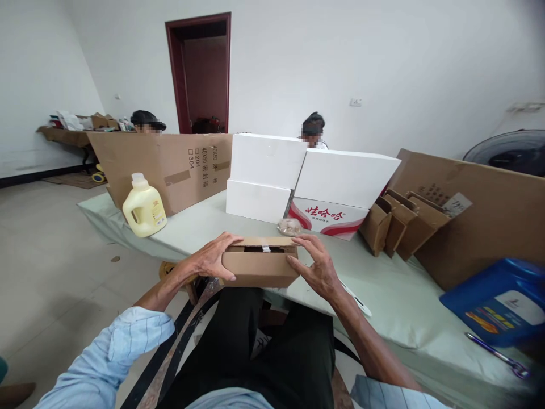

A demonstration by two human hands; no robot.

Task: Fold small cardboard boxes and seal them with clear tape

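A small brown cardboard box [260,270] sits at the table's near edge, just above my lap. Its top flaps leave a narrow gap, where a dark inside and a white piece [266,249] show; what lies deeper is hidden. My left hand [217,255] clasps the left end, thumb on the near side and fingers at the far edge. At the right end, my right hand [315,267] holds the box between thumb and fingers. Just beyond it lies a clear plastic bag [289,226] with pale contents. Partly behind my right forearm is a white, flat, long object [360,300].
A pale yellow jug [145,207] stands left, before a large carton [179,170]. White boxes [266,162] are stacked ahead, with folded brown boxes [395,221] to their right. A blue jug [496,301] and a pen [496,353] lie right. Two people are behind the boxes.
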